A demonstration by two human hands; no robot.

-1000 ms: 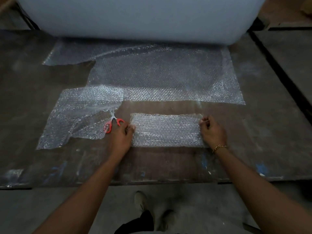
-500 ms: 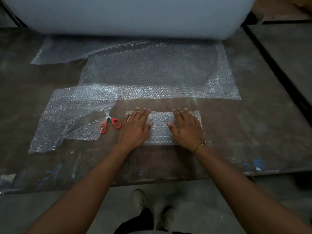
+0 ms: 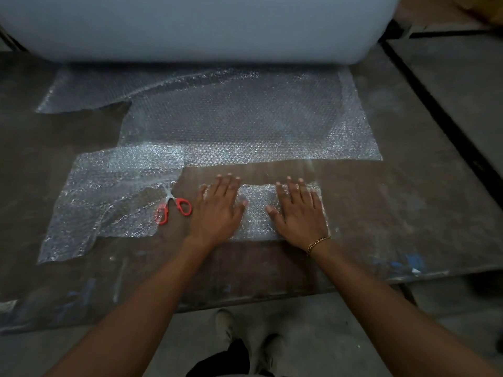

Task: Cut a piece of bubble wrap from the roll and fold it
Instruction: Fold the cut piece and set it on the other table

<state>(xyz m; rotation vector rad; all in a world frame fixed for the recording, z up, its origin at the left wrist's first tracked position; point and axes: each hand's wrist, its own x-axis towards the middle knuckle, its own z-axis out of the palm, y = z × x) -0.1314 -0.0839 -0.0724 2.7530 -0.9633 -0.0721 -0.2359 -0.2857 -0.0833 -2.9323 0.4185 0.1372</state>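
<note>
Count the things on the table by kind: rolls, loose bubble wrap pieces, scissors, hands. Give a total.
Rolls: 1, the bubble wrap roll
Loose pieces: 2, the folded piece and the left piece
Scissors: 1
Hands: 2, left hand and right hand
Total: 6

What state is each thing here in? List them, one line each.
cut piece: lying flat on the table, pressed under both hands.
left hand: open, fingers straight, pressing its left end.
right hand: open, pressing its right end.
scissors: unheld, lying beside the left hand.
roll: partly unrolled, loose sheet spread flat.
</note>
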